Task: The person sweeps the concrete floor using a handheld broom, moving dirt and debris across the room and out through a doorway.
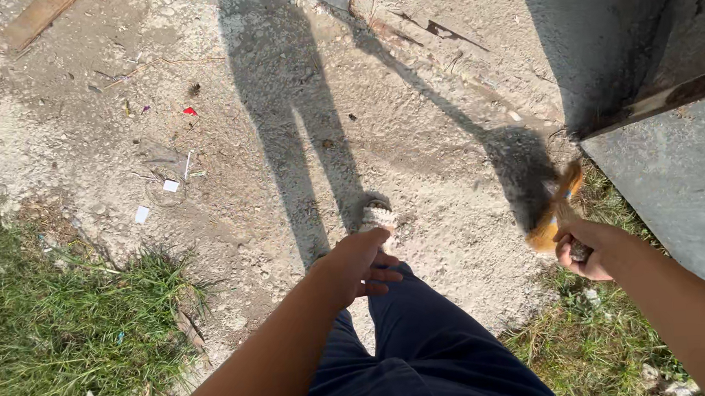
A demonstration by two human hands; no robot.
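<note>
The straw broom (555, 210) sits in the right hand (588, 249), whose grip is closed round its handle, bristles fanning up and away from the fist. Just beyond the grip rises a grey concrete wall (677, 178) edge; grass (589, 338) lies beneath it. The left hand (357, 265) hangs loosely curled and empty, above dark trousers (427, 348). Open gravel ground (268, 146) spreads ahead.

You stand outdoors, in what looks like a rough yard or the edge of a building site. Under you lies a cracked, gritty concrete ground (413, 129) strewn with paper scraps (171, 185) and dirt. Weedy grass (42, 331) borders it on your left, a grey concrete wall (678, 186) rises on your right, and hard sunlight throws your long shadow (280, 88) ahead.
</note>
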